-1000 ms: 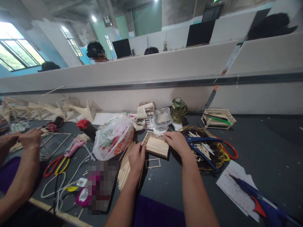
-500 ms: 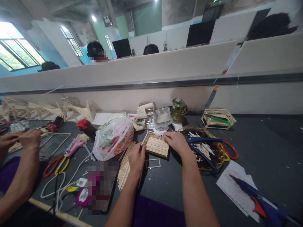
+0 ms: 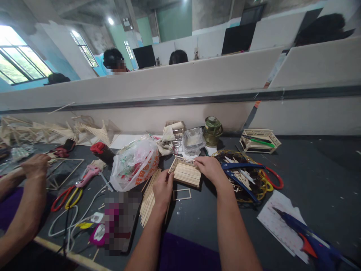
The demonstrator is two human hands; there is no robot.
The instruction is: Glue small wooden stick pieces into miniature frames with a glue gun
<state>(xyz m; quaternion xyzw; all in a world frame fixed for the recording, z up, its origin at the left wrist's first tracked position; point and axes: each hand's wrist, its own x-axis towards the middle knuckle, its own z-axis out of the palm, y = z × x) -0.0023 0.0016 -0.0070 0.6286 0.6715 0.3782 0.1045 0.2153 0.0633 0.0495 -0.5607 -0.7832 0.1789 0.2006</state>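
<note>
Between my two hands is a small model made of thin wooden sticks (image 3: 186, 174), with a slatted flat part and a low railing at its back. My left hand (image 3: 163, 188) pinches its left edge. At the back right corner, the fingers of my right hand (image 3: 210, 169) close on the railing; what exactly the fingertips grip is partly hidden. A small rectangular stick frame (image 3: 182, 194) lies on the dark table just in front of the model. Beside my left hand lies a bundle of loose wooden sticks (image 3: 148, 205).
Right of me are a basket of stick scraps (image 3: 239, 180) with blue-handled cutters, scissors (image 3: 273, 178), and a blue glue gun (image 3: 307, 233) on paper. A plastic bag (image 3: 137, 165), green jar (image 3: 212, 131) and another stick model (image 3: 260, 141) stand behind. A co-worker's hand (image 3: 36, 165) is at left.
My hands and the stick model stay practically in place. The co-worker's hands at the left have shifted slightly.
</note>
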